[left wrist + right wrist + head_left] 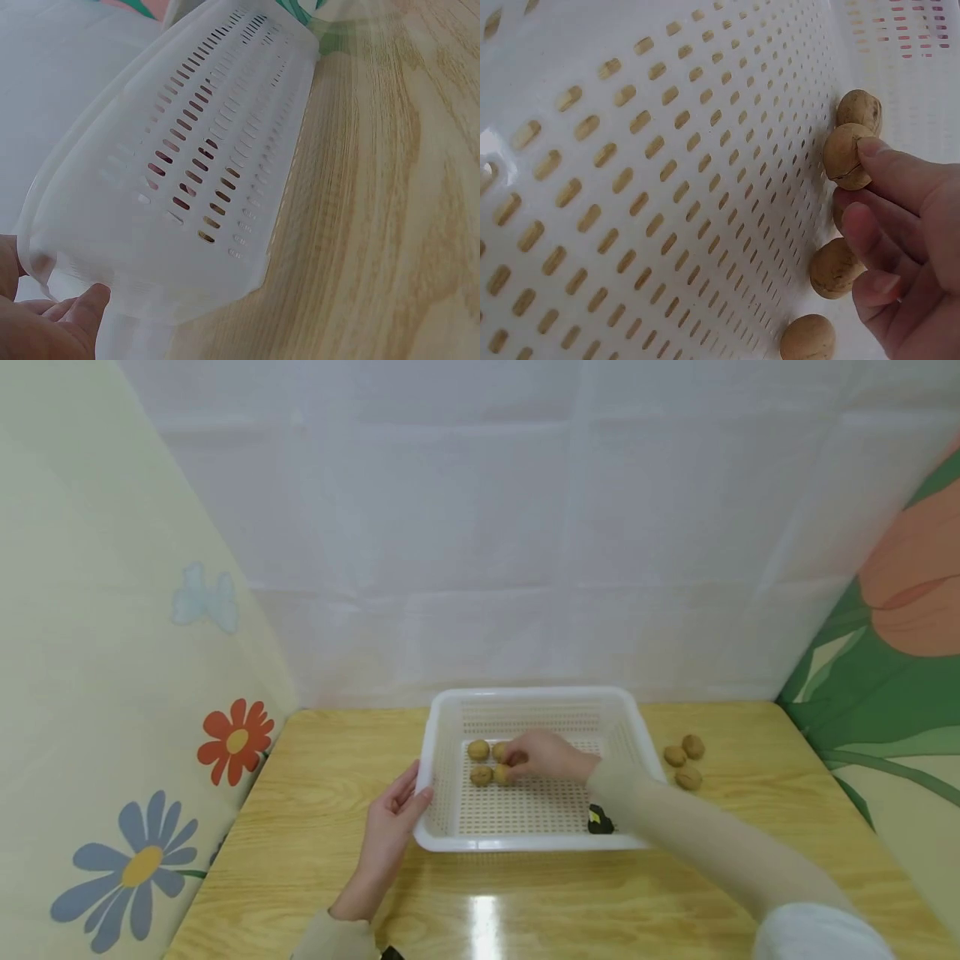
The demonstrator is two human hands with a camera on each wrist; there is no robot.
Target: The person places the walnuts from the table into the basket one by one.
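One wooden table [300, 827] bears a white basket [525, 843]. I see the left hand [388, 827] clamped on its left rim; the right hand [547, 755], inside, pinches a walnut [844, 157] between thumb and finger. Other walnuts [477, 750] sit near it; three walnuts [688, 778] lie right of the basket.

Beige sleeves [697, 827], white fabric [817, 935] above

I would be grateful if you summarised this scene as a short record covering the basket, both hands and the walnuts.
Container: white basket, on a wooden table
Left hand: grips the basket's left rim
Right hand: inside the basket, pinching a walnut
Loose walnuts inside: in the basket's left half
Walnuts outside: three, right of the basket
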